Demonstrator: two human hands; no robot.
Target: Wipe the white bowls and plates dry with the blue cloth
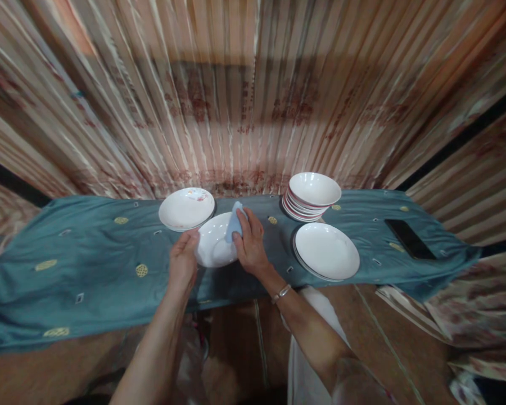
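Note:
In the middle of the view a white plate (214, 242) is held up at a tilt above the table. My left hand (184, 256) grips its left edge, fingers closed on the rim. A light blue cloth (235, 222) is pinched in my right hand (250, 239) and pressed to the plate's right side. Just behind my left hand, white plates with a floral print (187, 208) lie on the tablecloth. To the right of my right hand sits a low stack of plain white plates (327, 251).
A stack of several white bowls with red bands (314, 190) stands at the back right. Farther right lies a black phone (409, 238). A teal tablecloth (96, 259) with yellow pineapple motifs covers the narrow table. A patterned curtain (236, 112) hangs directly behind it.

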